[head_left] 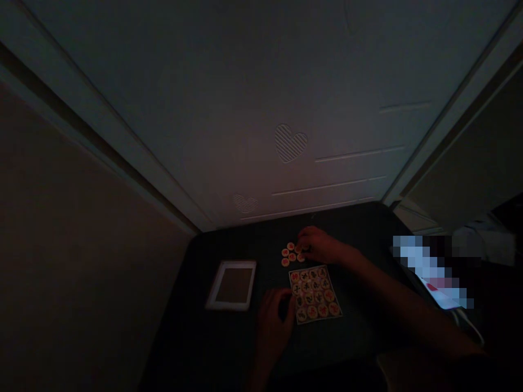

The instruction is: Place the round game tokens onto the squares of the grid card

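Note:
A square box (340,315) packed with rows of round Chinese chess pieces (319,298), marked in red or dark characters, lies on the dark table. At its left edge, my left hand (274,317) is curled, thumb and fingertips closed on the rim. Beyond the box's far edge is a small cluster of loose Chinese chess pieces (291,257) with red characters. Over the right side of that cluster, my right hand (321,244) bends its fingers down around a piece; the fingertips are partly hidden and the light is dim.
A pale-framed square lid or tray (252,286) with a brown middle lies left of my left hand. The dark table (347,234) meets a white panel (204,109) with embossed hearts. A lit screen (439,294), partly blurred out, glows at right with a white cable (469,324).

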A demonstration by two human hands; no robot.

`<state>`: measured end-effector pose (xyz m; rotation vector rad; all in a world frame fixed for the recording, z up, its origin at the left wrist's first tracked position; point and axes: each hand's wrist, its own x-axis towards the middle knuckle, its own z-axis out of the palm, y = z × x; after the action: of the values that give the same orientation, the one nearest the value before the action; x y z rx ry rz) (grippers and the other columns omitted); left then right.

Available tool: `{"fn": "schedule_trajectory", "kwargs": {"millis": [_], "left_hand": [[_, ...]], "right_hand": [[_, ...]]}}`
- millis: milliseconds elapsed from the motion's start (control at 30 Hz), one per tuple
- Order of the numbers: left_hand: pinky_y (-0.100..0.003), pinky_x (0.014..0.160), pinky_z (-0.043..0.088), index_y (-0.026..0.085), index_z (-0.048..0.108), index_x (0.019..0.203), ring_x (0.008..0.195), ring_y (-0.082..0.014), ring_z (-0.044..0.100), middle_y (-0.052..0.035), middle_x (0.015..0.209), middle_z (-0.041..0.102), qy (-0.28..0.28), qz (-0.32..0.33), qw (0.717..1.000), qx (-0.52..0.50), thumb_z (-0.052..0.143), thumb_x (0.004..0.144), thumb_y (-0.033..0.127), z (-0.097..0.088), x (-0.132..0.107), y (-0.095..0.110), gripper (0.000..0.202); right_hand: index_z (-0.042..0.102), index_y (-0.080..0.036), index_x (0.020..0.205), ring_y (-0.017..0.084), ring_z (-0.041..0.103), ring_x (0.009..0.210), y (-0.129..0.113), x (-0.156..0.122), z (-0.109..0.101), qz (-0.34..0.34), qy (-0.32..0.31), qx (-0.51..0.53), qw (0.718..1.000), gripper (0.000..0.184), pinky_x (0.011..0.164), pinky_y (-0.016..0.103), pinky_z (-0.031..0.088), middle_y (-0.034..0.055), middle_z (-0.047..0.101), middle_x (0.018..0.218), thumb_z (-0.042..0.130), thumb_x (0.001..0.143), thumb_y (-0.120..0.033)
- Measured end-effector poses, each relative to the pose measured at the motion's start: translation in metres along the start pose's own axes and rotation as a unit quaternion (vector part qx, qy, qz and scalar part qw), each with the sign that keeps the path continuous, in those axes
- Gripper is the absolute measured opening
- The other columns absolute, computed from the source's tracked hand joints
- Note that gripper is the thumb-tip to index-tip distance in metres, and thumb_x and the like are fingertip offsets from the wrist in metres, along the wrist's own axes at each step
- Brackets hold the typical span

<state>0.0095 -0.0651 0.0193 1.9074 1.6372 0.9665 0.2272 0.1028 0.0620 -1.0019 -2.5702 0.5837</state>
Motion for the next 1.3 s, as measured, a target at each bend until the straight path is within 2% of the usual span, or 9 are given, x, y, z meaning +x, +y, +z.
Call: {"fn": "schedule_trajectory", "kwargs": {"millis": [167, 300, 500, 700, 833, 967, 1167, 1300], "left_hand": [[-0.037, 0.081, 0.057, 0.024, 0.066, 0.101, 0.09, -0.0219, 0.068, -0.0053, 0.096, 0.071, 0.003, 0.009, 1.0, 0.001, 0.057, 0.094, 0.032, 0.0, 0.001, -0.001, 0.014], [-0.039, 0.082, 0.057, 0.024, 0.066, 0.102, 0.09, -0.0226, 0.068, -0.0062, 0.097, 0.071, 0.003, 0.005, 1.0, -0.002, 0.056, 0.095, 0.034, 0.0, 0.001, 0.0, 0.016], [-0.04, 0.083, 0.057, 0.024, 0.066, 0.102, 0.091, -0.023, 0.068, -0.007, 0.097, 0.07, -0.003, 0.003, 1.0, -0.008, 0.055, 0.096, 0.037, 0.001, 0.0, -0.001, 0.018], [-0.038, 0.083, 0.057, 0.025, 0.067, 0.1, 0.091, -0.0224, 0.068, -0.0056, 0.097, 0.071, -0.003, -0.002, 1.0, -0.001, 0.055, 0.096, 0.036, 0.0, 0.001, 0.0, 0.016], [-0.036, 0.081, 0.057, 0.025, 0.067, 0.1, 0.09, -0.0215, 0.069, -0.0048, 0.096, 0.071, -0.001, 0.004, 1.0, 0.003, 0.057, 0.095, 0.035, -0.001, 0.001, 0.0, 0.016], [-0.037, 0.081, 0.057, 0.024, 0.067, 0.101, 0.09, -0.0225, 0.069, -0.0062, 0.097, 0.072, 0.003, 0.004, 1.0, 0.005, 0.056, 0.095, 0.035, 0.001, 0.001, -0.002, 0.017], [-0.037, 0.081, 0.057, 0.024, 0.068, 0.1, 0.09, -0.0227, 0.069, -0.0064, 0.096, 0.072, 0.004, 0.003, 1.0, 0.009, 0.057, 0.094, 0.036, 0.0, 0.001, 0.0, 0.017], [-0.038, 0.081, 0.057, 0.025, 0.067, 0.1, 0.09, -0.023, 0.069, -0.0061, 0.096, 0.072, 0.002, 0.0, 1.0, 0.011, 0.058, 0.094, 0.035, -0.001, 0.001, 0.001, 0.016]], "right_hand": [[0.074, -0.022, 0.094, 0.022, 0.059, 0.098, -0.007, -0.004, 0.002, 0.029, 0.0, -0.006, 1.0, 0.013, 0.084, 0.032, 0.045, 0.0068, 0.067, 0.098, 0.075, 0.082, -0.027], [0.072, -0.021, 0.084, 0.021, 0.06, 0.09, -0.016, -0.004, 0.004, 0.033, -0.02, -0.01, 0.999, 0.002, 0.079, 0.029, 0.043, 0.0051, 0.068, 0.089, 0.073, 0.082, -0.021], [0.07, -0.021, 0.083, 0.021, 0.063, 0.09, -0.019, -0.002, 0.007, 0.049, -0.024, -0.01, 0.998, 0.005, 0.078, 0.028, 0.042, 0.0048, 0.07, 0.089, 0.074, 0.08, -0.022], [0.068, -0.021, 0.082, 0.018, 0.064, 0.082, -0.02, -0.004, 0.007, 0.061, -0.025, -0.015, 0.998, 0.007, 0.073, 0.025, 0.041, 0.0025, 0.072, 0.084, 0.067, 0.08, -0.014], [0.069, -0.021, 0.087, 0.02, 0.064, 0.085, -0.021, -0.004, 0.007, 0.066, -0.023, -0.03, 0.997, 0.009, 0.071, 0.026, 0.041, 0.0047, 0.071, 0.088, 0.068, 0.079, -0.015], [0.069, -0.02, 0.083, 0.021, 0.063, 0.089, -0.023, -0.001, 0.009, 0.06, -0.025, -0.046, 0.997, 0.005, 0.074, 0.027, 0.041, 0.0061, 0.07, 0.089, 0.069, 0.08, -0.017], [0.068, -0.019, 0.083, 0.022, 0.063, 0.088, -0.027, 0.004, 0.013, 0.088, -0.008, -0.054, 0.995, 0.001, 0.072, 0.028, 0.041, 0.0084, 0.069, 0.086, 0.069, 0.082, -0.019], [0.068, -0.02, 0.085, 0.019, 0.064, 0.086, -0.027, -0.007, 0.006, 0.099, 0.007, -0.041, 0.994, 0.003, 0.073, 0.026, 0.042, 0.0055, 0.07, 0.088, 0.068, 0.083, -0.018]]}}
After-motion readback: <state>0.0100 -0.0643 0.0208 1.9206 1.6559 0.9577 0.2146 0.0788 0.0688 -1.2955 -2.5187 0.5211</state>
